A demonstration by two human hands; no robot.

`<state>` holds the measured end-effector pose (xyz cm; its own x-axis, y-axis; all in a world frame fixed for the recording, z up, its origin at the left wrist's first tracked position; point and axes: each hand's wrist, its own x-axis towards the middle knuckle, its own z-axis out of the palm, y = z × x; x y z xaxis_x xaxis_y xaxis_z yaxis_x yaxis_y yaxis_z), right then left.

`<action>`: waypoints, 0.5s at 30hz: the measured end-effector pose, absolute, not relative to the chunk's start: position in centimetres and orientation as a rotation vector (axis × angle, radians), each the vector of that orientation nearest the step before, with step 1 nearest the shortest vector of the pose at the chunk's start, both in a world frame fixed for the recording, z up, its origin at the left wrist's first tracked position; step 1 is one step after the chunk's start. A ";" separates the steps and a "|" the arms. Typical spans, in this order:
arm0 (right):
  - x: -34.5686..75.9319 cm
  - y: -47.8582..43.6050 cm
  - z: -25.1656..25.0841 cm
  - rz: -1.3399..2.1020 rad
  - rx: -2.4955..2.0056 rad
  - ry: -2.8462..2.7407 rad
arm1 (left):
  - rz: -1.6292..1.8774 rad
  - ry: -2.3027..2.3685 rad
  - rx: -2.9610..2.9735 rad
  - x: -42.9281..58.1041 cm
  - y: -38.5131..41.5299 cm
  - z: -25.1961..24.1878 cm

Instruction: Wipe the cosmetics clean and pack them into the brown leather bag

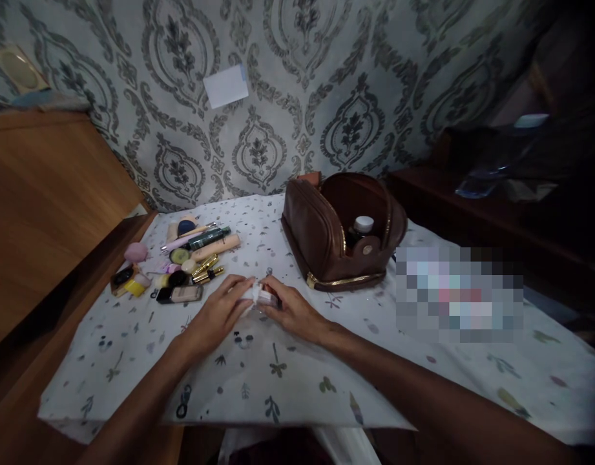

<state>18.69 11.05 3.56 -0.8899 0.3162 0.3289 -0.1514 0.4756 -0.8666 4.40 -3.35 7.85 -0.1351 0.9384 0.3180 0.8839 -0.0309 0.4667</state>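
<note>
labels, brands: none legible | numbers, signs: none legible

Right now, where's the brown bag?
In the head view, the brown bag stands on the patterned cloth, right of centre and near the wall, beyond the right hand.

Left forearm (154, 374) and right forearm (408, 381) bare, slim — dark, maroon-tinged clothing (288, 450) below, mostly hidden.
</note>
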 end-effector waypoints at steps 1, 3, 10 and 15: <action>18.7 11.1 3.5 1.327 -0.141 -2.300 | 0.848 2.131 2.051 4.9 -3.2 7.9; 18.7 11.2 3.3 1.174 -0.136 -2.317 | 0.800 2.153 2.134 5.6 -3.0 8.0; 18.7 11.5 3.7 0.995 -0.107 -2.293 | 0.879 2.095 2.035 4.7 -2.6 7.6; 18.7 12.2 4.2 1.063 -0.101 -2.326 | 0.894 2.009 1.836 3.7 -3.0 6.7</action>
